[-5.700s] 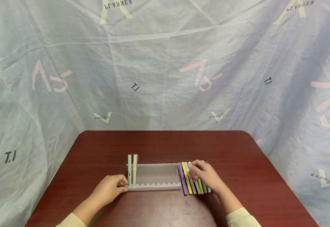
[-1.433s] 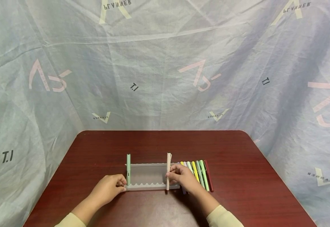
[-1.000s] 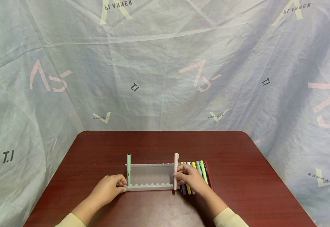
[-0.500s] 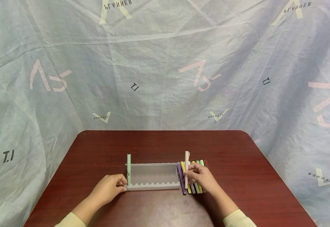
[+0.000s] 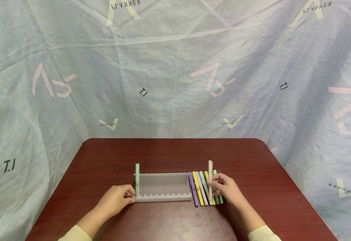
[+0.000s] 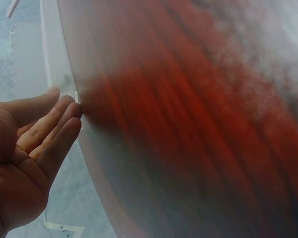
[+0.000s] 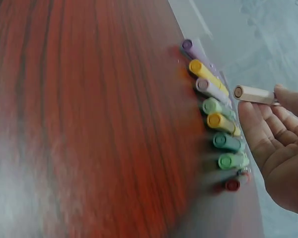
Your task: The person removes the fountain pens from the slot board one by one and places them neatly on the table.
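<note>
A pale pink pen [image 5: 210, 170] is pinched upright between the thumb and fingers of my right hand [image 5: 229, 190], above a row of pens lying side by side. In the right wrist view the end of this pink pen [image 7: 253, 94] points out past the fingertips, apart from the row. My left hand [image 5: 115, 200] grips the near left corner of a grey notched pen tray [image 5: 163, 199] with thumb and fingertips. One mint green pen [image 5: 137, 180] lies in the tray's leftmost notch. The mint pen is not clearly visible in the left wrist view.
Right of the tray lie a purple pen [image 5: 193, 190], a yellow pen [image 5: 198, 190], a lilac pen [image 7: 208, 88], several green and yellow ones and a dark red pen [image 7: 232, 185]. The dark red table [image 5: 163, 154] ends at a hanging grey cloth [image 5: 169, 110].
The pink pen lay in the tray beside the mint pen; my right hand now holds it and has carried it rightward over the pen row. The left hand has stayed put.
</note>
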A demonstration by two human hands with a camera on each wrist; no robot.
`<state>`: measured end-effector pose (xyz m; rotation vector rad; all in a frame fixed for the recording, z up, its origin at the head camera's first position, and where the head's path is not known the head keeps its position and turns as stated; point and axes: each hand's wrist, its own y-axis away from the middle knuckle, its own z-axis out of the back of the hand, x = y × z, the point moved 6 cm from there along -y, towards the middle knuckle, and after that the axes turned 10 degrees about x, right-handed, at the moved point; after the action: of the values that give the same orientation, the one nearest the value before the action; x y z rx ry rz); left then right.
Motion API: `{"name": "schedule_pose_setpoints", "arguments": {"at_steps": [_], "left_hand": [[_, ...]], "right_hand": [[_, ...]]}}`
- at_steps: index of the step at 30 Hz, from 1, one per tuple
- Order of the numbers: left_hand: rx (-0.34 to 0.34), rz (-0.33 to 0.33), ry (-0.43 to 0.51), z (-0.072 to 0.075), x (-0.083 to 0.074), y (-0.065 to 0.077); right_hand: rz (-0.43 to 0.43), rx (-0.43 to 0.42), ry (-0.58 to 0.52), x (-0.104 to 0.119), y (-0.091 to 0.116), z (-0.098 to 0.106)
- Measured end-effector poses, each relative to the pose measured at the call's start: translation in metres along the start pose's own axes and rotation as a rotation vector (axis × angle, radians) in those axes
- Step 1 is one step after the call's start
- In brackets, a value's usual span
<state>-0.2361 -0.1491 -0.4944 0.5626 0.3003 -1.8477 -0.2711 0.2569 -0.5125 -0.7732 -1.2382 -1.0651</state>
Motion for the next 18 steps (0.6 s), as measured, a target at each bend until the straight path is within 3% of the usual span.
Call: {"name": "schedule_pose_setpoints", "arguments": {"at_steps": [13,18], "left_hand": [[0.001,0.000,0.005,0.000,-0.001,0.000],[-0.003,0.002,0.001,0.000,-0.001,0.001]], "right_hand": [[-0.101,-0.098,0.121,-0.011,0.017,0.039],[-0.189,-0.181,0.269,-0.015,0.022,0.055]]}}
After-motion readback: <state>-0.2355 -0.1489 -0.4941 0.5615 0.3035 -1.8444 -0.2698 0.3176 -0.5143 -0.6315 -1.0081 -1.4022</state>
